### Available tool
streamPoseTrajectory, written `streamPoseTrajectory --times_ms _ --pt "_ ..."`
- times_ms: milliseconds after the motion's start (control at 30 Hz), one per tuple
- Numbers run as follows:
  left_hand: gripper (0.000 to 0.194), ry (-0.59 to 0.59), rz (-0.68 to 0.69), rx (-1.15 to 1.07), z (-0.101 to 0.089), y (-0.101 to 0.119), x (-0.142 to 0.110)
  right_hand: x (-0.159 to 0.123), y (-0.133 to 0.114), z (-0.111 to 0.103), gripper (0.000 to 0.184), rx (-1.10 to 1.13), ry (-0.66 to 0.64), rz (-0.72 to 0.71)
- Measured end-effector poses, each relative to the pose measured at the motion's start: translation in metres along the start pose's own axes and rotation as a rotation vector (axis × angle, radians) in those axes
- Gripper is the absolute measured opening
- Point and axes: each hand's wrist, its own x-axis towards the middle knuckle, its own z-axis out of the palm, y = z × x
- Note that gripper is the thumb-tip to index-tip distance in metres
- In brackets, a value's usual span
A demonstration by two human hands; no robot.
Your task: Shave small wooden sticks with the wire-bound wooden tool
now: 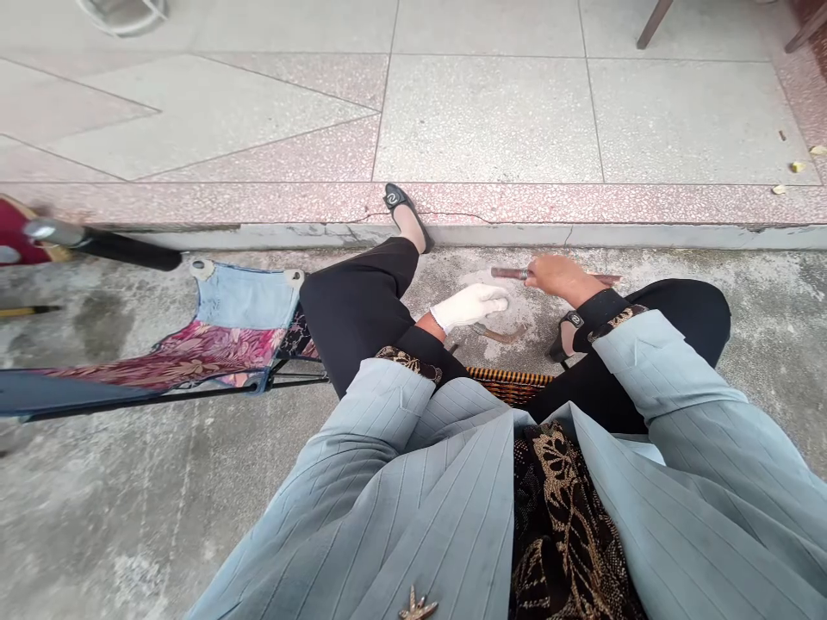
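Observation:
I sit low with my legs spread over a concrete floor [194,482]. My left hand [470,306], in a white glove, lies on the ground between my feet with its fingers stretched out. Just below it lies a curved, rusty metal piece [502,334]; one end reaches toward my wrist. My right hand [559,277], bare, is closed around a brownish rod [507,273] held level just above the ground, right of the gloved hand. The rod sticks out on both sides of the fist.
A folded fabric chair [220,336] with a floral and denim seat lies at the left. Beyond it is a black-handled tool [122,248]. A raised tiled step [581,220] runs across ahead of my feet. Wooden chair legs [651,24] stand at the far right. A woven stool edge [510,385] shows under me.

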Motion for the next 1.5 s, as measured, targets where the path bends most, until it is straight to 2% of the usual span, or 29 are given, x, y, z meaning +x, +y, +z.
streamPoseTrajectory --times_ms 67,133,200,233,267,300,367,433,500,600,767,900,1000,1100,1167,1233,1267,1333,1433,1500 --pt "0.045 0.022 -0.009 0.015 -0.007 0.001 -0.005 -0.002 -0.010 0.006 0.017 -0.049 -0.116 -0.026" --pt "0.043 0.073 -0.007 0.017 -0.011 0.001 -0.008 -0.010 -0.016 0.006 0.013 -0.029 -0.307 -0.152" --pt "0.040 0.135 0.004 -0.020 -0.011 0.001 -0.007 -0.020 -0.012 -0.001 0.012 0.142 -0.507 -0.357" --pt "0.039 0.161 0.009 -0.054 -0.009 0.000 -0.006 -0.025 -0.008 -0.006 0.014 0.287 -0.542 -0.449" --pt "0.039 0.175 0.012 -0.093 -0.007 0.000 -0.004 -0.029 -0.002 -0.011 0.017 0.454 -0.475 -0.501" --pt "0.039 0.180 0.009 -0.126 -0.005 0.000 -0.001 -0.031 0.005 -0.017 0.021 0.616 -0.327 -0.491" --pt "0.040 0.155 -0.009 -0.142 0.000 -0.001 0.003 -0.032 0.018 -0.025 0.021 0.847 -0.013 -0.371" --pt "0.038 0.101 -0.031 -0.097 0.005 0.000 0.007 -0.028 0.027 -0.029 0.022 0.926 0.178 -0.219" --pt "0.035 0.024 -0.037 -0.064 0.009 0.001 0.007 -0.022 0.030 -0.029 0.024 0.855 0.224 -0.113" --pt "0.035 -0.084 -0.027 -0.082 0.009 0.004 0.004 -0.013 0.030 -0.024 0.023 0.567 0.236 -0.042" --pt "0.037 -0.075 0.000 -0.041 0.001 0.005 0.000 -0.001 0.034 -0.018 0.026 0.101 0.263 0.025" --pt "0.040 -0.100 -0.025 -0.066 0.001 0.003 -0.001 0.004 0.032 -0.014 0.037 -0.095 0.152 0.099" --pt "0.041 -0.034 -0.007 -0.028 -0.003 0.005 -0.004 0.003 0.018 -0.006 0.035 -0.178 -0.037 0.090" --pt "0.041 0.113 0.029 0.033 -0.010 0.008 -0.007 -0.005 -0.002 0.004 0.021 -0.148 -0.337 -0.077" --pt "0.039 0.210 0.022 0.050 -0.014 0.008 -0.006 -0.013 -0.014 0.008 0.015 -0.006 -0.512 -0.229" --pt "0.035 0.296 -0.015 0.047 -0.015 0.006 -0.003 -0.021 -0.018 0.005 0.015 0.186 -0.563 -0.385" --pt "0.032 0.318 -0.034 0.043 -0.015 0.005 -0.001 -0.024 -0.017 0.002 0.015 0.287 -0.522 -0.442" --pt "0.029 0.332 -0.059 0.030 -0.011 0.004 0.003 -0.028 -0.010 -0.009 0.016 0.499 -0.316 -0.464" --pt "0.028 0.221 -0.035 -0.020 -0.003 0.003 0.008 -0.024 0.008 -0.022 0.021 0.700 0.038 -0.248" --pt "0.030 0.120 0.001 -0.056 0.003 0.004 0.008 -0.017 0.016 -0.023 0.026 0.679 0.151 -0.095"
